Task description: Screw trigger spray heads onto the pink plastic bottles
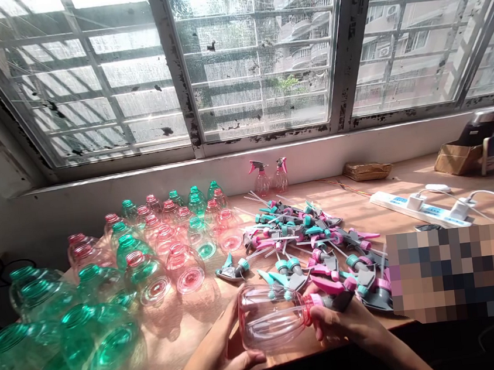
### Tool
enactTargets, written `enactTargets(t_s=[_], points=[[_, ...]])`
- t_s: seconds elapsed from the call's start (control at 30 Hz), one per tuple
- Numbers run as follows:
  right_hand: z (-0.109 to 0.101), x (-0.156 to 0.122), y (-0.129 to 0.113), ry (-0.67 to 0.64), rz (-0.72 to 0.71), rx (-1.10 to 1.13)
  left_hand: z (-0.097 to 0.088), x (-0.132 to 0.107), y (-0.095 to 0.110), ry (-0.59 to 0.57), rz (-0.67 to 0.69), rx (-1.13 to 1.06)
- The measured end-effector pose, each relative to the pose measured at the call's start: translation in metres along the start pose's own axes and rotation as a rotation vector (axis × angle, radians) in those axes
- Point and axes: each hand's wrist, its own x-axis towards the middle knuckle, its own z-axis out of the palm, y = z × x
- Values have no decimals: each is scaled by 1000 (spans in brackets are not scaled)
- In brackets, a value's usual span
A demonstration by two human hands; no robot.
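Note:
A clear pink spray bottle (272, 318) lies tilted on its side in the air, just above the table's front edge. My left hand (234, 339) is wrapped round its base end. At the neck, my right hand (334, 317) grips the pink collar of a pink and grey trigger spray head (331, 291), which sits on the bottle's mouth with its tube inside. Whether the collar is fully threaded I cannot tell. Behind the hands lies a heap of loose trigger spray heads (295, 227) in pink, teal and grey.
Several open green bottles (100, 342) and pink bottles (185, 268) stand on the left. Two bottles with spray heads (262, 180) stand by the wall. A power strip (417, 208) with plugs and cables, a brown package (368, 170) and a cardboard box (458, 157) are on the right.

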Motion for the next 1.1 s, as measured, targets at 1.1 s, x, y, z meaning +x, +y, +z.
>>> enactTargets(t_s=[1.1], points=[[-3, 1, -1, -32, -41, -208, 1, 1, 11, -15, 3, -77]])
